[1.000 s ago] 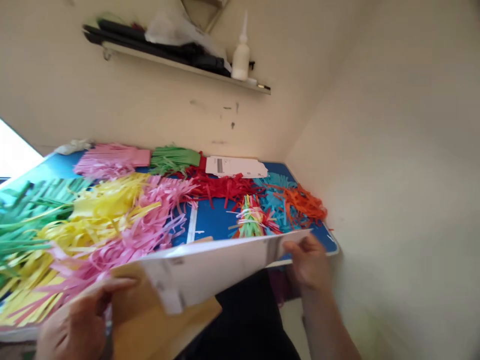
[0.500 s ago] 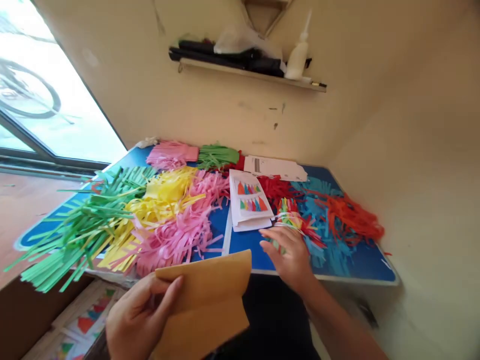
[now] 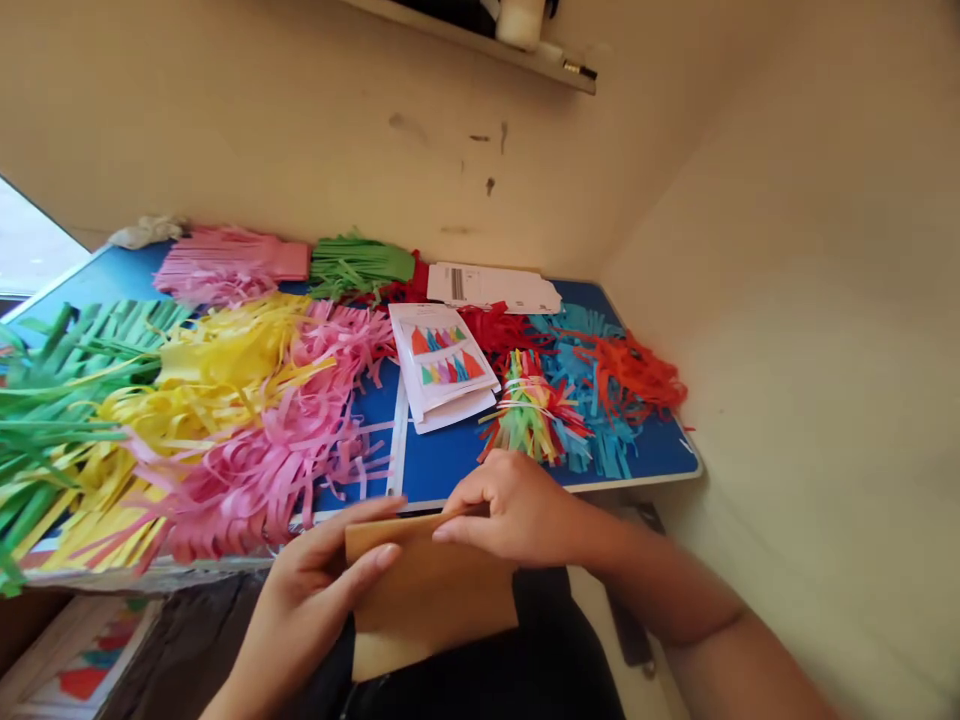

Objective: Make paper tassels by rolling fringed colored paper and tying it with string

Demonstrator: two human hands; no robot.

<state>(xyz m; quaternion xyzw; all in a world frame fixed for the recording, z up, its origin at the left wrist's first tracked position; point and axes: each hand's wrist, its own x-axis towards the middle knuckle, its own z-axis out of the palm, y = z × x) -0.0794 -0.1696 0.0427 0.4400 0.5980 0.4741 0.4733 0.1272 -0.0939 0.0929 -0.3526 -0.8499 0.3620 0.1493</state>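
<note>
Low in front of me, above my dark-clothed lap, is a brown paper envelope point(image 3: 439, 600). My left hand point(image 3: 315, 580) grips its left side, thumb on the front and fingers behind the upper edge. At the top edge, my right hand point(image 3: 517, 510) pinches the paper between thumb and curled fingers. Just beyond the right hand lies a bundle of multicoloured fringed tassels point(image 3: 529, 420) tied with white string. Left of that bundle rests a white printed packet point(image 3: 442, 370) picturing a tassel garland.
Fringed paper heaps cover the blue table point(image 3: 442, 470): green point(image 3: 75, 380), yellow point(image 3: 225, 350), pink point(image 3: 300, 440), red point(image 3: 502, 330), light blue point(image 3: 611, 430) and orange point(image 3: 637, 370). White cards point(image 3: 495, 288) lie at the back. A shelf point(image 3: 480, 45) hangs above. Printed packets point(image 3: 82, 660) fill a box below left.
My right hand has moved from beside the tassel bundle to the envelope's top edge and pinches it. The envelope's upper part looks folded down. The view has shifted right and down.
</note>
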